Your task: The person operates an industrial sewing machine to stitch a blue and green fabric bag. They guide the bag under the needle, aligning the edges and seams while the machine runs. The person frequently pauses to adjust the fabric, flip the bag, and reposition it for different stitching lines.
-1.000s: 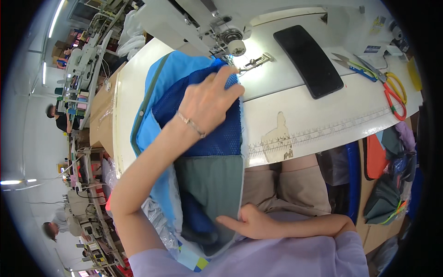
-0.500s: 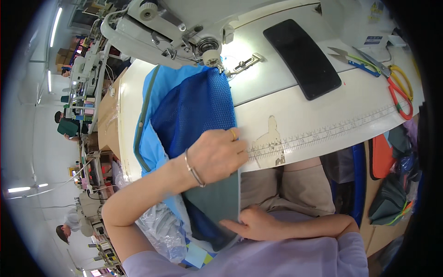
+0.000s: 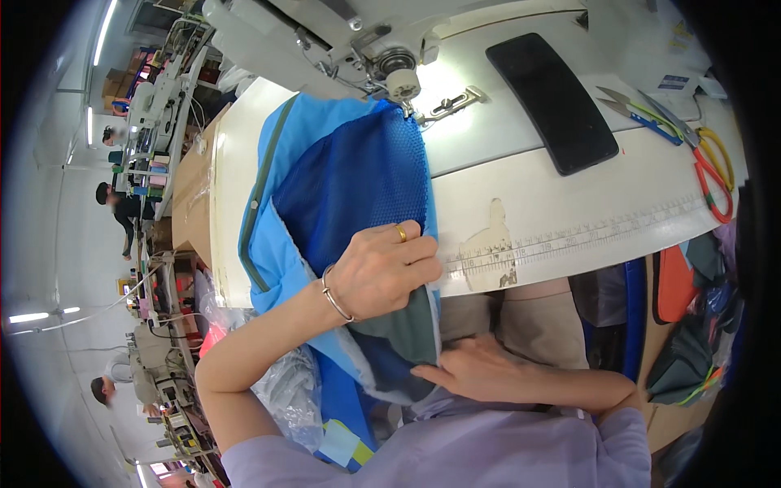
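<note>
A blue garment piece (image 3: 285,171) with a dark blue mesh panel (image 3: 358,187) lies on the white sewing table (image 3: 521,203), its top end under the sewing machine head (image 3: 390,61). My left hand (image 3: 378,272), with a ring and a bracelet, rests curled on the mesh near the table's front edge, pressing the fabric down. My right hand (image 3: 480,370) sits low at my lap, fingers pinching the lower edge of the grey-green fabric part (image 3: 403,333) that hangs off the table.
A black flat pad (image 3: 553,102) lies right of the machine. Scissors with coloured handles (image 3: 700,159) rest at the table's right end. A ruler strip (image 3: 569,244) runs along the front edge. Other workstations and people stand at the left.
My left hand slid down the mesh from near the needle to the table's front edge. The right hand stayed at the lower fabric edge.
</note>
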Motion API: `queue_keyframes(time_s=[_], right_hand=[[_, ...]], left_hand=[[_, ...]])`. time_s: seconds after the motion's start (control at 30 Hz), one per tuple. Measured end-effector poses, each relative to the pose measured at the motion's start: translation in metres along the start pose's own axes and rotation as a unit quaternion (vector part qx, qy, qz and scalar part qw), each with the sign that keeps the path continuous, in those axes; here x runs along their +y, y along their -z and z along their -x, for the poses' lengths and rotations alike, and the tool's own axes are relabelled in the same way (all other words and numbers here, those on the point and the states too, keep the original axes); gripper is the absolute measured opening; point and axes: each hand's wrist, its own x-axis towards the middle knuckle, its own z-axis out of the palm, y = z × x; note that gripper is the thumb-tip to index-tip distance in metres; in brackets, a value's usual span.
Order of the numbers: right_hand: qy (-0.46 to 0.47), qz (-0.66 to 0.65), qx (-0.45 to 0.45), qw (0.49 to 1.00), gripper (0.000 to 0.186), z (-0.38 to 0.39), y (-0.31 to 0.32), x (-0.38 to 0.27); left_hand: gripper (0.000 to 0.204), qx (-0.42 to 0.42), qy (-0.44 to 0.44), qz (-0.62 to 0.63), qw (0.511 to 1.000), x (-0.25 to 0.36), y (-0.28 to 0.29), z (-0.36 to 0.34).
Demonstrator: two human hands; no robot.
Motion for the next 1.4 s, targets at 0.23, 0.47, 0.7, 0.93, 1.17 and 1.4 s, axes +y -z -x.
queue_keyframes(time_s=[0.23, 0.47, 0.7, 0.93, 1.17, 1.4], right_hand=[[0.209, 0.326, 0.275, 0.880, 0.023, -0.046, 0.113, -0.004], [0.235, 0.349, 0.143, 0.896, 0.031, -0.054, 0.110, 0.005], [0.234, 0.395, 0.096, 0.883, 0.034, -0.052, 0.112, 0.004], [0.235, 0.393, 0.082, 0.885, 0.034, -0.054, 0.113, 0.004], [0.235, 0.424, 0.064, 0.872, 0.035, -0.054, 0.116, 0.001], [0.300, 0.395, 0.067, 0.866, 0.036, -0.072, 0.130, 0.011]], left_hand=[[0.022, 0.028, -0.042, -0.096, 0.994, 0.009, -0.001, 0.010], [0.025, 0.129, -0.092, -0.120, 0.980, 0.004, 0.021, 0.004], [0.037, 0.049, -0.007, -0.174, 0.984, -0.038, 0.028, -0.025], [0.012, 0.073, 0.140, -0.105, 0.982, -0.032, 0.018, -0.009], [0.019, -0.009, 0.366, 0.051, 0.929, -0.026, 0.021, -0.029], [0.021, 0.051, 0.442, 0.341, 0.828, -0.038, 0.013, -0.002]])
